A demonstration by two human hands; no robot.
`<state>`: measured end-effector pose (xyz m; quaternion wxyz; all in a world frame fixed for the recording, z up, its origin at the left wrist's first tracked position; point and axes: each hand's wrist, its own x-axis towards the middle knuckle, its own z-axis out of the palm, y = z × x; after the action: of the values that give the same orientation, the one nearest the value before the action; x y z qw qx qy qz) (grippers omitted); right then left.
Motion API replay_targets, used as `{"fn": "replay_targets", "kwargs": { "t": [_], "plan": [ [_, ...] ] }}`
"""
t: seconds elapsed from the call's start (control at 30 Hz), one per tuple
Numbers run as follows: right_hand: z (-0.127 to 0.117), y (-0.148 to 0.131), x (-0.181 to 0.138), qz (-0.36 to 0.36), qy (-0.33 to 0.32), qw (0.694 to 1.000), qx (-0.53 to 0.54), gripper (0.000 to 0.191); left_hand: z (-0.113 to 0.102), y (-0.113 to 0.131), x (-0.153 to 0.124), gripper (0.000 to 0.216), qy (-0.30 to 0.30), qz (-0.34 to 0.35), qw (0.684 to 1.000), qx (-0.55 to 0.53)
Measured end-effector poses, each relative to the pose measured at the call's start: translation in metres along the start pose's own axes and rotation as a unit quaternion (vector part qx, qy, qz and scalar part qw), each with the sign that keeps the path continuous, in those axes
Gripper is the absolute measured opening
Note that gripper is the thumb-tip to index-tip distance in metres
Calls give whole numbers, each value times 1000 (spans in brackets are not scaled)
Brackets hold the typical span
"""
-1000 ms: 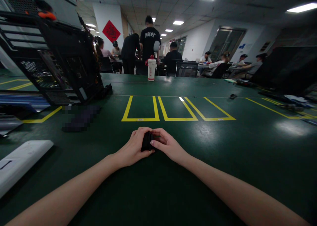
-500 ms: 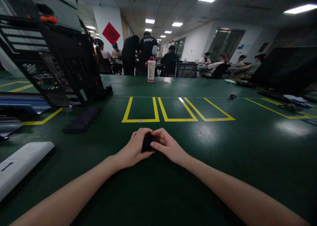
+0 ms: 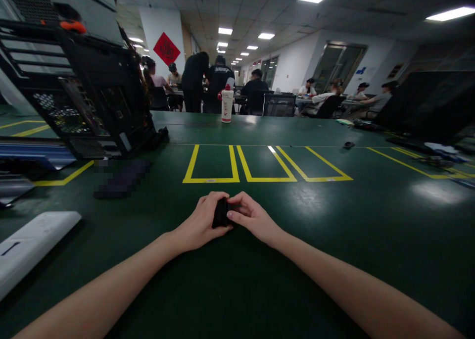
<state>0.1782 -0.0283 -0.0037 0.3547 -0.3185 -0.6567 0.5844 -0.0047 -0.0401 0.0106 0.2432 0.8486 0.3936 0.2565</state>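
Note:
Both my hands rest together on the dark green table, just in front of the yellow marked boxes. My left hand is curled around a small black object, which stands between the two hands. My right hand pinches the same object from the right with its fingertips. Most of the black object is hidden by the fingers, and I cannot make out what it is.
An open black computer case stands at the left, with a white flat panel near the front left edge. A white bottle with a red cap stands at the far side. Several people sit or stand at desks behind.
My hands and the black object have stayed in place. The view has tilted slightly, and the standing people at the back have bent lower.

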Motion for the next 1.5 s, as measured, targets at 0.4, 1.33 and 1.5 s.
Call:
{"fn": "replay_targets", "kwargs": {
  "t": [0.4,1.33,1.5],
  "plan": [
    [-1,-1,0,1,-7,1000,-9,26,0,-1,0,55,1,2,1000,1],
    [1,-3,-1,13,11,1000,-18,27,-2,1,0,55,3,5,1000,-11],
    [0,-1,-1,16,3,1000,-8,29,0,0,1,54,10,6,1000,-1]
  ]
}}
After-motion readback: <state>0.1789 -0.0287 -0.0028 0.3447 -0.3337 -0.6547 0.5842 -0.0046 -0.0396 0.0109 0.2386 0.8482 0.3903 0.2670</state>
